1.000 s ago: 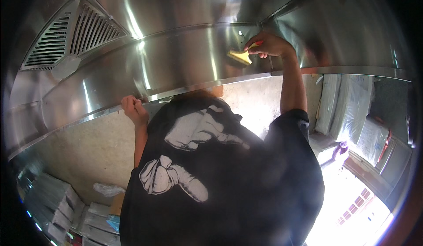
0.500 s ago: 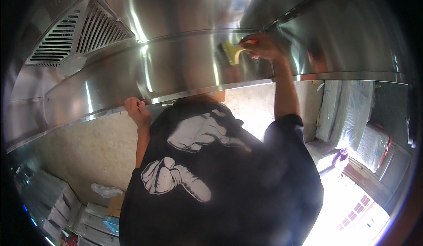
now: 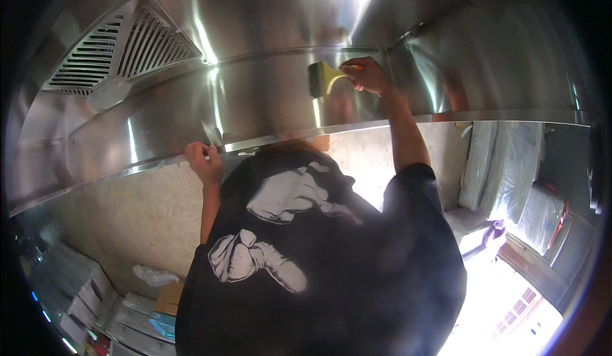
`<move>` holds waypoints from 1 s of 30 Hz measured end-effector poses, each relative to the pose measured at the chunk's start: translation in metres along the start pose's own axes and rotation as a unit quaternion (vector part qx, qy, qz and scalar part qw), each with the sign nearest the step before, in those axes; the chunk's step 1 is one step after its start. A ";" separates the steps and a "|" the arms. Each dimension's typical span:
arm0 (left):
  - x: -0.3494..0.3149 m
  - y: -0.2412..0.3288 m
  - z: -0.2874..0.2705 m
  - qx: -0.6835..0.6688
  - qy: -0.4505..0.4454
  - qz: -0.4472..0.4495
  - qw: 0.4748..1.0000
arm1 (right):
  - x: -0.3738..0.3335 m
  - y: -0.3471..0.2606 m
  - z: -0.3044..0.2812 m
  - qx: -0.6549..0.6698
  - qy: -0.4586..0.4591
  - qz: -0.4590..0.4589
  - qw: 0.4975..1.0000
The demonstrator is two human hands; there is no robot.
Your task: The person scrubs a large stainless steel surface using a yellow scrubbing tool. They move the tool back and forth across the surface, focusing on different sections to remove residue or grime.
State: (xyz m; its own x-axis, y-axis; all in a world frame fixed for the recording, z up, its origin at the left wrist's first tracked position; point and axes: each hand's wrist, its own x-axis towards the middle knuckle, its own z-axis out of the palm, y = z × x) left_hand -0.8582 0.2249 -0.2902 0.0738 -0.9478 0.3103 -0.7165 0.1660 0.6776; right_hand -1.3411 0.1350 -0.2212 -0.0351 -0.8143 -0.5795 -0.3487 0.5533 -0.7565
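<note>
My right hand point(image 3: 368, 76) is closed round the handle of a yellow brush point(image 3: 329, 77) with a broad dark head. The brush lies against or close to the shiny inner wall point(image 3: 268, 88) of a stainless steel hood; I cannot tell whether it touches. My left hand point(image 3: 204, 163), its fingers curled, grips the hood's lower rim point(image 3: 146, 165). Below both hands, my black shirt point(image 3: 357, 273) with pale printed hands fills the middle of the view.
A slotted metal vent point(image 3: 121, 46) sits at the upper left, with a pale round cover point(image 3: 109, 94) beneath it. Plastic-wrapped panels point(image 3: 500, 164) stand at right, near a bright opening. Grey boxes point(image 3: 76, 286) and a brown carton point(image 3: 168, 298) lie at lower left.
My right hand has moved a little left and down along the steel, taking the brush with it; the brush's dark head now faces left. My left hand stays on the rim.
</note>
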 end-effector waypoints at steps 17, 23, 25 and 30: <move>0.001 0.001 0.000 0.021 0.004 0.014 1.000 | 0.004 -0.031 0.105 -0.042 -0.009 -0.093 0.995; 0.002 0.003 0.000 0.025 0.005 0.014 1.000 | 0.003 0.009 0.012 0.000 0.098 -0.047 0.994; 0.002 0.003 0.001 0.013 0.010 0.022 1.000 | -0.004 0.012 -0.007 -0.057 0.138 -0.020 0.989; 0.002 0.003 0.003 0.026 0.014 0.033 0.999 | -0.016 0.007 0.004 0.023 0.151 -0.054 0.987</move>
State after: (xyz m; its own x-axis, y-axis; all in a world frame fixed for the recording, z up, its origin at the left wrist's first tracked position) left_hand -0.8617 0.2223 -0.2893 0.0449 -0.9273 0.3716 -0.7559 0.2117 0.6195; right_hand -1.3390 0.1531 -0.2183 -0.2804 -0.8801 -0.3831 -0.3238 0.4624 -0.8254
